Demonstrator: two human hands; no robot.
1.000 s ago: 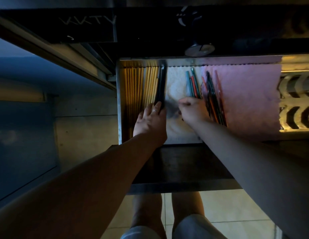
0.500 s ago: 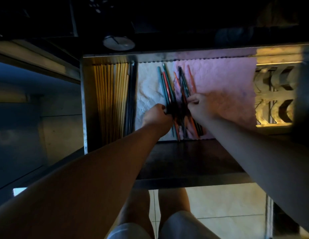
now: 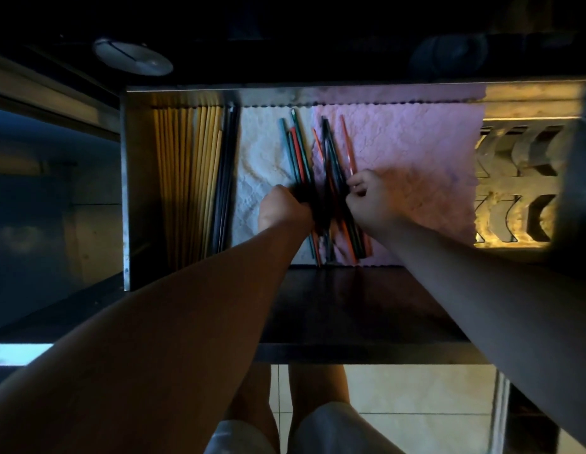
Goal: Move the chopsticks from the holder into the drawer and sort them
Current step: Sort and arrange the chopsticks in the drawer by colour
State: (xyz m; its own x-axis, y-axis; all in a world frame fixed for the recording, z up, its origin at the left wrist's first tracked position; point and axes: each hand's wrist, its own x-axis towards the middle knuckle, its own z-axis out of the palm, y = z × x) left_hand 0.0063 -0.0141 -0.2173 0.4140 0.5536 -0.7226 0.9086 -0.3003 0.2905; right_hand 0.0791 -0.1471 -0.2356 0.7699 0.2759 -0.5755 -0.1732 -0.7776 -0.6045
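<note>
Our left hand (image 3: 283, 208) clenched some of the coloured chopsticks (image 3: 321, 178) in the drawer (image 3: 125, 191); right-hand fingers (image 3: 358, 184) pinched a red one. Tugging apart could have scattered the crossed sticks between them.

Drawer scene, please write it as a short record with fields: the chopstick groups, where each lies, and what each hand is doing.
drawer: open, metal wall at its left
yellow chopsticks: neat row along the left side
dark chopsticks: bundle just right of the yellow ones
mixed pile: teal, red and black chopsticks, crossed, in the middle
liners: white cloth and pink cloth
left hand: closed at the pile's left edge
right hand: pinching a red chopstick
</note>
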